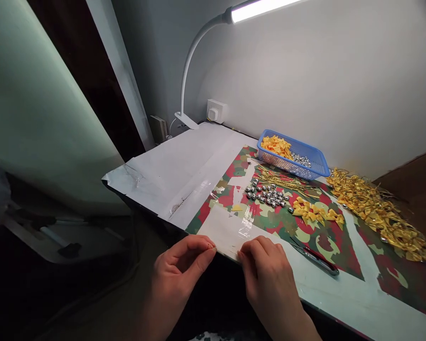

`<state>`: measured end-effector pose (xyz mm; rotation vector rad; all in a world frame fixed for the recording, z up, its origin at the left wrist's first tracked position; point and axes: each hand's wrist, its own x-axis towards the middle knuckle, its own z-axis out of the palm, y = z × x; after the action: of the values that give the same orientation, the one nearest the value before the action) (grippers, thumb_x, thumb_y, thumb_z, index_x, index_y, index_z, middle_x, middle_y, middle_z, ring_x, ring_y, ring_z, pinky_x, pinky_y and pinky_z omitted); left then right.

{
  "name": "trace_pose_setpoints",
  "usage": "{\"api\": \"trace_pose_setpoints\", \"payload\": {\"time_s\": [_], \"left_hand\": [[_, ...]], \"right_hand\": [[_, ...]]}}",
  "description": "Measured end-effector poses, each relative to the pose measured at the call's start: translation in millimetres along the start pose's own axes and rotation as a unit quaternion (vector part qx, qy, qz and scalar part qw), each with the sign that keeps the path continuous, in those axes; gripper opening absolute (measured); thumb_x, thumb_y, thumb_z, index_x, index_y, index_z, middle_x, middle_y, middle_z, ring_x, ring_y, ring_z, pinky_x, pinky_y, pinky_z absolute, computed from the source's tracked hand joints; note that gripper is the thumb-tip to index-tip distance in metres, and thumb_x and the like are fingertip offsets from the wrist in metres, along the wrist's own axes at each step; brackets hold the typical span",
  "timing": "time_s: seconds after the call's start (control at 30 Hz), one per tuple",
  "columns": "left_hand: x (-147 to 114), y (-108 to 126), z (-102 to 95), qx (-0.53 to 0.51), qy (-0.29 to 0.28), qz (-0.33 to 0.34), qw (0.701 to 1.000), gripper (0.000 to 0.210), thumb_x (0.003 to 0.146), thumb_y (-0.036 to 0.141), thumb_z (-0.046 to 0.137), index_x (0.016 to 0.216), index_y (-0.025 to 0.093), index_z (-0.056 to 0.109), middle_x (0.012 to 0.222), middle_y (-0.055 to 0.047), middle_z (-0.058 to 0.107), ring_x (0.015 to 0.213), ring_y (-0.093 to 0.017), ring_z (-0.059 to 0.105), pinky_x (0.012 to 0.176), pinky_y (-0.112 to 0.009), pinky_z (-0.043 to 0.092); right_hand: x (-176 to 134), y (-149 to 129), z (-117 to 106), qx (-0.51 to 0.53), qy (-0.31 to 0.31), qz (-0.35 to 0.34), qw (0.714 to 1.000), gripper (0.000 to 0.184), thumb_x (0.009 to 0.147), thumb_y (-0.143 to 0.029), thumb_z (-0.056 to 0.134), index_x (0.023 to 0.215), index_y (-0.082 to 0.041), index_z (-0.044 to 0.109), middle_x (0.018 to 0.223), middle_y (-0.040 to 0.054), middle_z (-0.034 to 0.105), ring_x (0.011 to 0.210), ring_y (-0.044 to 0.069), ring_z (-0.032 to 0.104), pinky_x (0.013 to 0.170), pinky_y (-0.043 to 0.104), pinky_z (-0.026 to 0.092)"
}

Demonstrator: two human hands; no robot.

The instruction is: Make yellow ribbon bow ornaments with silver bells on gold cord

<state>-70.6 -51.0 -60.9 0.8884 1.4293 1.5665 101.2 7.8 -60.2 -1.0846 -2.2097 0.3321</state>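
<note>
Over the table's front edge, my left hand [182, 270] is closed, thumb and forefinger pinched together; a tiny thin bit shows at the fingertips, too small to name. A short way to its right, my right hand [270, 270] is also closed in a pinch, its fingertips by the edge of the white table covering [220, 225]. Whatever it grips is hidden. Beyond the hands lie small silver bells [270, 196] in a loose heap and thin gold ties [282, 179]. Several yellow ribbon bows [312, 213] sit right of the bells.
A dark, slim hand tool [315, 259] lies right of my right hand. Behind stands a blue basket [319, 161] with yellow bows and silver bells. Gold bows with ties [376, 208] form a long pile at right. A clip-on lamp [190, 61] arches over the table's back.
</note>
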Motion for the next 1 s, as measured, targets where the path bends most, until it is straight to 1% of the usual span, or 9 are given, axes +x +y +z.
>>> {"api": "trace_pose_setpoints", "payload": {"time_s": [0.17,0.33,0.43,0.5,0.6,0.73,0.87,1.0], "left_hand": [[-3,2,-1.1,0.011,-0.004,-0.018,1.0,0.011,0.084,0.02,0.075,0.075,0.026,0.072,0.082,0.006,0.071,0.078,-0.013,0.066,0.073,-0.016,0.053],[-5,2,-2.1,0.023,-0.004,-0.018,1.0,0.011,0.084,0.021,0.075,0.075,0.027,0.072,0.081,0.006,0.071,0.078,-0.012,0.065,0.072,-0.015,0.053],[-6,1,-3.5,0.021,-0.005,-0.019,1.0,0.011,0.085,0.022,0.075,0.076,0.027,0.072,0.082,0.007,0.071,0.079,-0.012,0.065,0.074,-0.014,0.052],[-6,3,-4.0,0.012,-0.007,-0.013,1.0,0.012,0.085,0.021,0.074,0.075,0.027,0.072,0.082,0.007,0.07,0.078,-0.012,0.065,0.073,-0.014,0.053],[-4,10,-1.0,0.0,-0.009,-0.013,1.0,0.012,0.082,0.018,0.075,0.073,0.026,0.072,0.083,0.005,0.072,0.079,-0.013,0.067,0.073,-0.016,0.054],[-6,32,14.4,-0.02,-0.003,-0.043,0.999,0.011,0.073,0.018,0.078,0.065,0.022,0.073,0.083,0.001,0.077,0.078,-0.017,0.072,0.073,-0.021,0.058],[-16,50,33.3,-0.056,0.001,-0.045,0.997,0.015,0.067,0.013,0.078,0.059,0.024,0.072,0.081,0.002,0.078,0.071,-0.016,0.071,0.07,-0.023,0.06],[-21,56,42.6,-0.038,0.003,-0.027,0.999,0.017,0.064,0.011,0.079,0.056,0.024,0.07,0.079,0.001,0.077,0.068,-0.016,0.069,0.067,-0.024,0.061]], "right_hand": [[-4,1,6,-0.018,0.014,0.009,1.0,0.014,0.093,-0.009,0.049,0.087,-0.02,0.056,0.082,0.0021,0.059,0.07,0.02,0.045,0.069,0.031,0.029],[-4,1,12,-0.027,0.033,0.0,0.999,0.02,0.093,-0.008,0.047,0.08,-0.02,0.055,0.078,0.0024,0.056,0.068,0.02,0.041,0.067,0.032,0.027],[-2,1,11,-0.007,0.026,-0.003,1.0,0.021,0.093,-0.006,0.046,0.078,-0.02,0.053,0.076,0.0023,0.055,0.068,0.019,0.041,0.066,0.032,0.027],[-1,0,6,0.025,0.015,0.001,1.0,0.019,0.093,-0.007,0.046,0.081,-0.02,0.053,0.078,0.0021,0.056,0.069,0.019,0.044,0.066,0.03,0.031],[0,-4,-8,0.096,0.0,0.01,0.995,0.016,0.096,-0.01,0.046,0.085,-0.021,0.051,0.08,0.0011,0.057,0.072,0.016,0.05,0.065,0.027,0.039],[-1,-15,-32,0.206,-0.012,0.031,0.978,0.016,0.098,-0.013,0.046,0.085,-0.022,0.05,0.082,0.0006,0.055,0.074,0.015,0.052,0.065,0.027,0.041],[-3,-24,-48,0.185,0.032,0.029,0.982,0.015,0.098,-0.013,0.048,0.086,-0.022,0.051,0.086,0.0009,0.055,0.075,0.015,0.051,0.067,0.028,0.04],[-5,-27,-53,0.178,0.047,0.029,0.983,0.015,0.098,-0.012,0.049,0.087,-0.023,0.051,0.085,0.0015,0.055,0.074,0.016,0.051,0.069,0.031,0.04]]}}
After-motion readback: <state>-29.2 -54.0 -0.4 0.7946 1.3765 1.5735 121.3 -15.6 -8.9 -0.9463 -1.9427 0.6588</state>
